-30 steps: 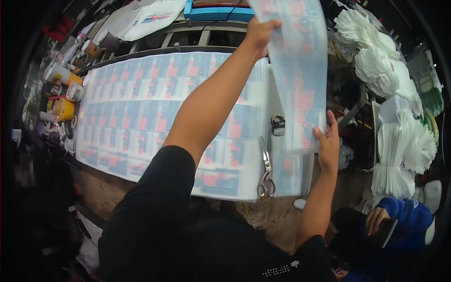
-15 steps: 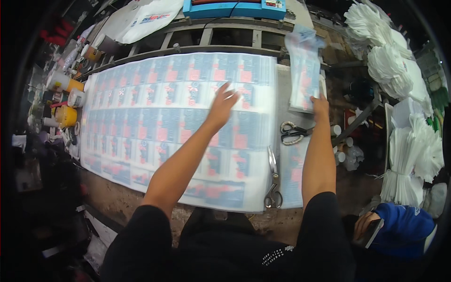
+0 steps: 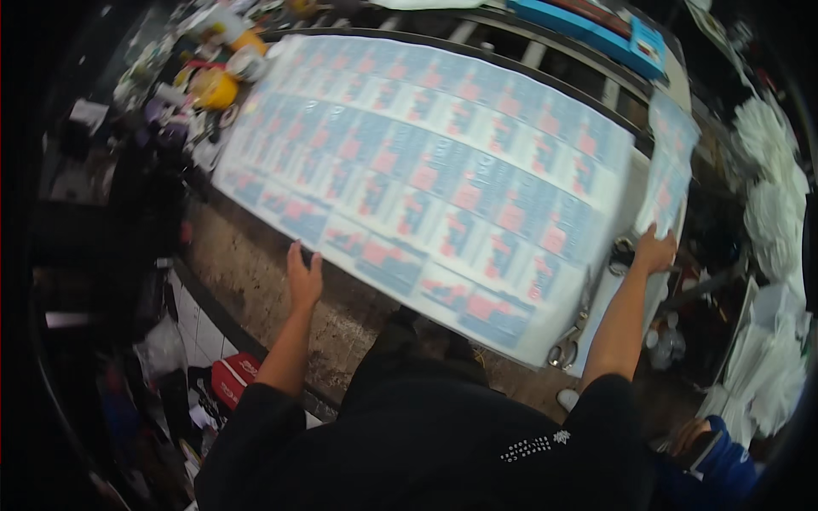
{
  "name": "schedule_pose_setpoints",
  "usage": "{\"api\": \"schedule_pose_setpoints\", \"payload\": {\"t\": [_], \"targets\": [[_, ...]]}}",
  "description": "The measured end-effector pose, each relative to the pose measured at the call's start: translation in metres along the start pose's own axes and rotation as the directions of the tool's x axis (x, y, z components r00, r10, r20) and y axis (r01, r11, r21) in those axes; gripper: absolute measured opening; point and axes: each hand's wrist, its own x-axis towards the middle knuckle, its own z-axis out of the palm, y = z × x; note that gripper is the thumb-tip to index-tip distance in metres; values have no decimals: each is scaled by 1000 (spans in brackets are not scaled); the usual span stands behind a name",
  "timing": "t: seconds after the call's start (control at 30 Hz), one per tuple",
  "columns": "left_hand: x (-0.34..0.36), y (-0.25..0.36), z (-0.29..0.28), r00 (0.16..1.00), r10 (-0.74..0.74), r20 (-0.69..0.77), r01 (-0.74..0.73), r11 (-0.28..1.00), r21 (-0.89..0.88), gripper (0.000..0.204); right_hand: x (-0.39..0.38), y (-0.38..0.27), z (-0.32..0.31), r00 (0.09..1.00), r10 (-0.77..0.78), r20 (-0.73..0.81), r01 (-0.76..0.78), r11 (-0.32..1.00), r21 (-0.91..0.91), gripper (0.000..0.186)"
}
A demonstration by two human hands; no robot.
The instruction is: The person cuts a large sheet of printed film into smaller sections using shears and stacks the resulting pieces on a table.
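Note:
A large sheet [image 3: 409,183] with rows of blue and red prints lies across the table. My left hand [image 3: 304,279] is at its near edge, fingers apart and holding nothing. My right hand [image 3: 654,252] grips the near end of a narrow stack of printed sheets [image 3: 670,166] at the right. The fingers' undersides are hidden. Beside that wrist lie scissors with a wrapped handle [image 3: 622,253], partly covered by the hand and arm. Metal scissors [image 3: 563,351] rest at the big sheet's near right corner, blurred.
Tubs and a yellow container [image 3: 213,88] crowd the far left. A blue device [image 3: 596,30] stands at the back right. Bundles of white bags [image 3: 771,200] line the right side. At the lower right another person's blue sleeve [image 3: 724,464] shows. A red bag [image 3: 234,381] sits below left.
My left hand has moved from above the printed sheet to its near edge on the left. My right hand stays at the narrow stack's near end. The view has turned and shifted.

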Motion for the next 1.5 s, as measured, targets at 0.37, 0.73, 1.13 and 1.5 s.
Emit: {"api": "schedule_pose_setpoints", "payload": {"t": [0.37,0.73,1.13,1.5], "targets": [[138,-118,-36,972,-161,-170,171,984,45,73,-262,62,-112,971,-15,240,-8,995,95,35],[304,-239,-90,942,-283,-178,282,959,-32,79,-278,51,-140,928,21,372,-3,999,-48,37],[386,-266,-134,922,-368,122,352,927,132,55,-262,24,-179,804,319,501,-35,868,-496,50],[360,-271,-109,975,-166,-148,189,969,160,42,-340,28,-165,824,426,374,-438,897,-57,47]]}}
